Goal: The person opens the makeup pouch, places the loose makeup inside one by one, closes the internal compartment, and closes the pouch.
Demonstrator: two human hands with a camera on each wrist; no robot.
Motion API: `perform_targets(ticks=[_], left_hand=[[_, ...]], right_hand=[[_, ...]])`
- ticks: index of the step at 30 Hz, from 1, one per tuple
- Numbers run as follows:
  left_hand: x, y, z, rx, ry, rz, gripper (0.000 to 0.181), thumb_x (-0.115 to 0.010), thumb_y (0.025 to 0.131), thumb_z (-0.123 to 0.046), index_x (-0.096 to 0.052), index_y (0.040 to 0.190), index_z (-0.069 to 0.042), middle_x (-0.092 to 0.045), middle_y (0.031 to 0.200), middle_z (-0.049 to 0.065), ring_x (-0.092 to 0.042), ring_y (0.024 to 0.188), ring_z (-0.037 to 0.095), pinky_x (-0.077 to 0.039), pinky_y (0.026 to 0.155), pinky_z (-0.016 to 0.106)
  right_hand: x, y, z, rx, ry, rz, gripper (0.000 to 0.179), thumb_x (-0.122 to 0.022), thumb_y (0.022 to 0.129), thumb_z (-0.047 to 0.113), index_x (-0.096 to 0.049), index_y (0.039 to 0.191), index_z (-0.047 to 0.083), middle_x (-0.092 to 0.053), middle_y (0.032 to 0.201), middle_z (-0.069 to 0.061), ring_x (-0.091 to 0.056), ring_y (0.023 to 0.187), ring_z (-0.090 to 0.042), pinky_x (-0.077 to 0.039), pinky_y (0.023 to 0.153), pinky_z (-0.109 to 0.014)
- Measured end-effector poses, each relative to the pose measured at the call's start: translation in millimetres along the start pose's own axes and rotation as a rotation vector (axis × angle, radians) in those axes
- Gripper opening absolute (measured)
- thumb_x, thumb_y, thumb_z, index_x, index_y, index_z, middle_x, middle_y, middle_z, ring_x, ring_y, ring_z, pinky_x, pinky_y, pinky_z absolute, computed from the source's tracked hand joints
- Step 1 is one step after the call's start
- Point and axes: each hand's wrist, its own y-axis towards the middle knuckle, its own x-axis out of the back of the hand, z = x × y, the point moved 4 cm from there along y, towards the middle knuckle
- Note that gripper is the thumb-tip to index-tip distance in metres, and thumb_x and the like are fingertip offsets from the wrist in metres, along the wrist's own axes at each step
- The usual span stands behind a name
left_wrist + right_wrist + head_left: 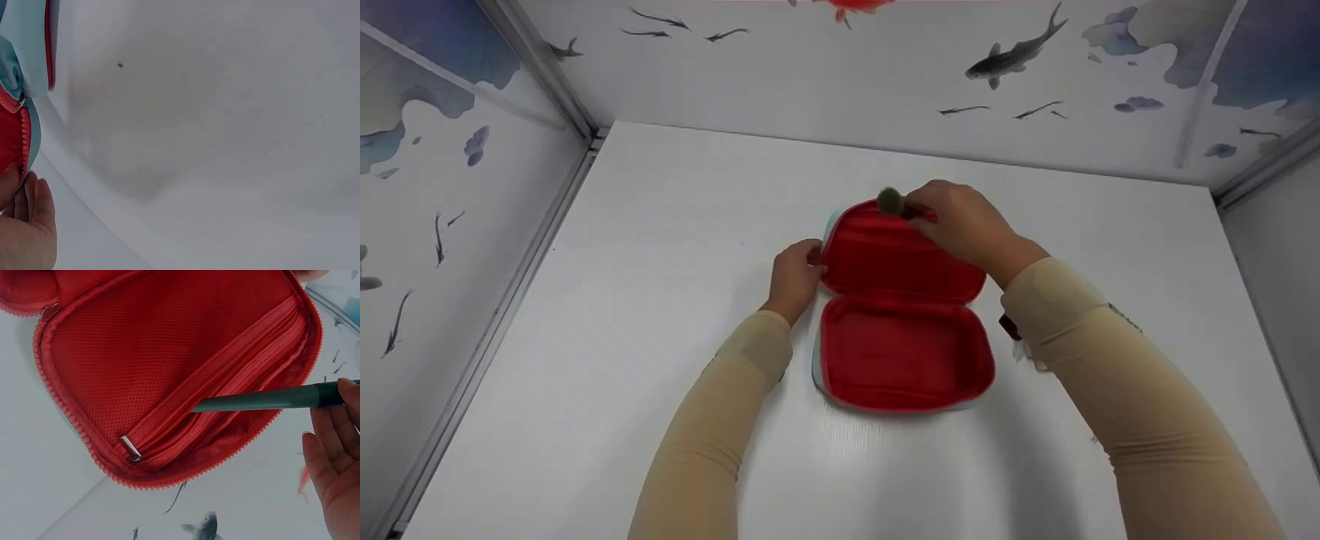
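Note:
A zippered pouch [907, 352], red inside and pale blue outside, lies unfolded on the white table. Its raised lid [900, 262] has a mesh pocket [169, 354] with a zipper drawn apart. With the thumb inside and fingers behind, my left hand [796, 276] pinches the lid's left edge; the left wrist view shows red zipper teeth [26, 135] there. My right hand [960, 221] grips a makeup brush [259, 400] with a green handle. Its tapered handle end points at the pocket's opening, overlapping it in the right wrist view. The fuzzy brush head [890, 201] sticks out past the fingertips.
Right of the pouch, a small dark object [1009, 327] and something clear [1039, 365] lie partly hidden by my right sleeve. White panels printed with fish [1012, 60] stand behind the table and along its sides.

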Motion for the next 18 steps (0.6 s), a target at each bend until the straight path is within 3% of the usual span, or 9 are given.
perform_targets(ticks=[7, 18], left_hand=[[-0.2, 0.0, 0.6, 0.033, -0.016, 0.006, 0.035, -0.059, 0.09, 0.005, -0.06, 0.124, 0.0, -0.064, 0.117, 0.013, -0.058, 0.111, 0.022, -0.045, 0.099, 0.032], [-0.2, -1.3, 0.6, 0.009, -0.006, -0.012, 0.032, -0.06, 0.088, 0.007, -0.062, 0.12, 0.002, -0.065, 0.115, 0.015, -0.059, 0.11, 0.024, -0.046, 0.097, 0.032]], right_hand=[[-2.8, 5.7, -2.0, -0.031, -0.005, 0.032, 0.028, -0.062, 0.093, 0.009, -0.064, 0.121, 0.005, -0.062, 0.118, -0.011, -0.055, 0.112, -0.026, -0.044, 0.098, -0.043], [-9.6, 9.2, -8.7, -0.099, 0.007, 0.083, 0.027, -0.056, 0.097, 0.01, -0.06, 0.124, 0.007, -0.06, 0.119, -0.01, -0.054, 0.112, -0.026, -0.043, 0.099, -0.044]])
